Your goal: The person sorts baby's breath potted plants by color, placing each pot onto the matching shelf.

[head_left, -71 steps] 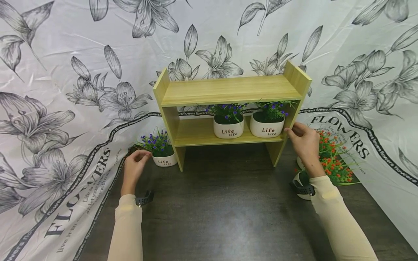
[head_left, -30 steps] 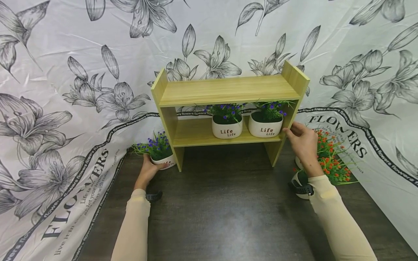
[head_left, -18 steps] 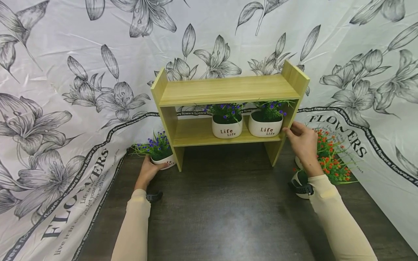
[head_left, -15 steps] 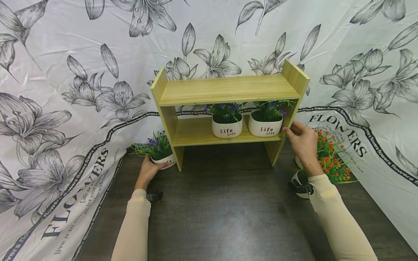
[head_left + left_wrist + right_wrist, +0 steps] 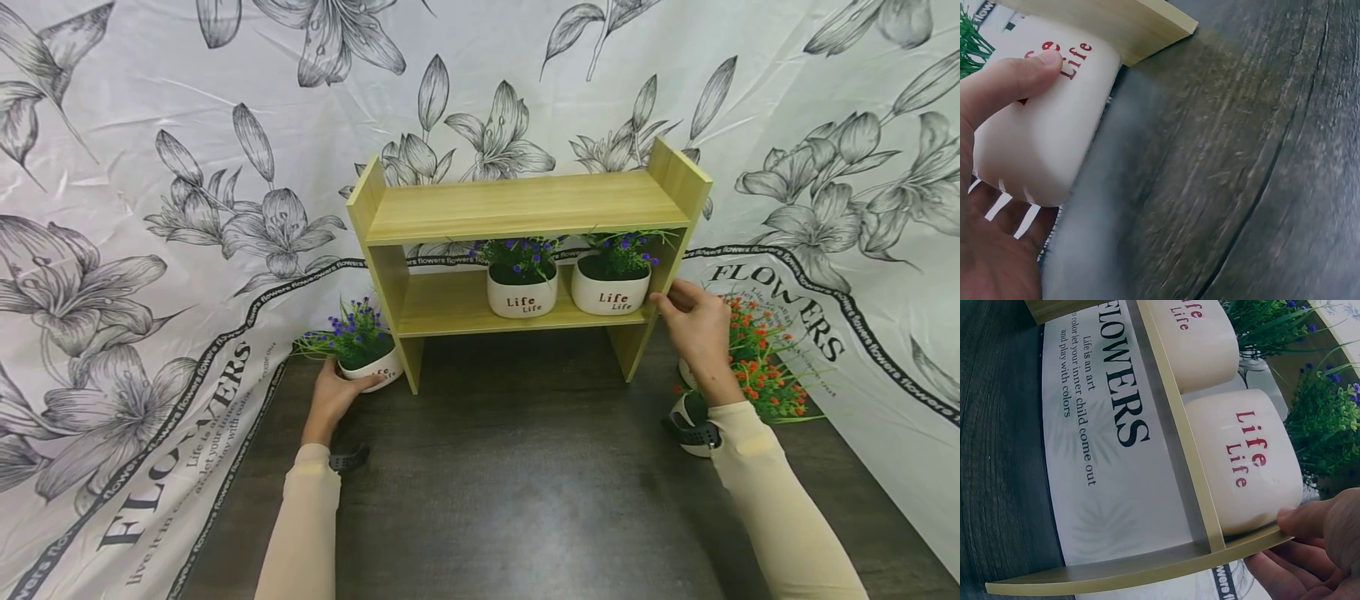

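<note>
Pot (image 5: 371, 377), white with purple flowers, is just beside the left end of the shelf (image 5: 517, 204); we find the left hand (image 5: 332, 398) gripping it — thumb across the front, fingers round the far side. We note the right hand (image 5: 697, 329) pinching the right panel (image 5: 677, 185) between thumb and fingers, near a second white pot (image 5: 611, 297).

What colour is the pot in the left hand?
The pot is white; the left wrist view shows it best.
</note>
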`<state>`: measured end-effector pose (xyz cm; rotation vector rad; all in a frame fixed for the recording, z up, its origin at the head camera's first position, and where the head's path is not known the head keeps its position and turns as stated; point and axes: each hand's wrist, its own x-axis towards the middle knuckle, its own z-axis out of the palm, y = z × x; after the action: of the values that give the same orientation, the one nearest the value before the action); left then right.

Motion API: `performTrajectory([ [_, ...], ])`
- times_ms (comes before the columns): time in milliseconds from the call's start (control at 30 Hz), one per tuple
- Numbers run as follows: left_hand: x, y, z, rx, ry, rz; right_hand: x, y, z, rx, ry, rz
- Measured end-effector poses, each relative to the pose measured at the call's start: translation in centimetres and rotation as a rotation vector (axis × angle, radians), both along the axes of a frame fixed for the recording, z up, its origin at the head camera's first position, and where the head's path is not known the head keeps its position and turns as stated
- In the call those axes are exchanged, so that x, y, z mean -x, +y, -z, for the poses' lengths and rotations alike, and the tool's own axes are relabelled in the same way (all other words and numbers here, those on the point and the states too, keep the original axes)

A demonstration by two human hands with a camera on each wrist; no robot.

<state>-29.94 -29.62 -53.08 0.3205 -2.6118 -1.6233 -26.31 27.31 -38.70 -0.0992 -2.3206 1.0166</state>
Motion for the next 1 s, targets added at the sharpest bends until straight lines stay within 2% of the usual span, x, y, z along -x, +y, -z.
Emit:
performTrajectory([
  [300,-2.1,-0.9,-1.4,0.038,0.083,-0.035,-0.1,-0.1,-0.1,0.015,-0.006,-0.01],
  [533,-3.9,-1.2,-2.5,0.034,0.153,-0.052,-0.1,0.0,0.0,0.02,-0.017,-0.02],
  [1000,-6.9,-0.4,-6.4,0.072,0.231,-0.066,-0.1,0.1,-0.1,0.041,-0.026,-0.038],
])
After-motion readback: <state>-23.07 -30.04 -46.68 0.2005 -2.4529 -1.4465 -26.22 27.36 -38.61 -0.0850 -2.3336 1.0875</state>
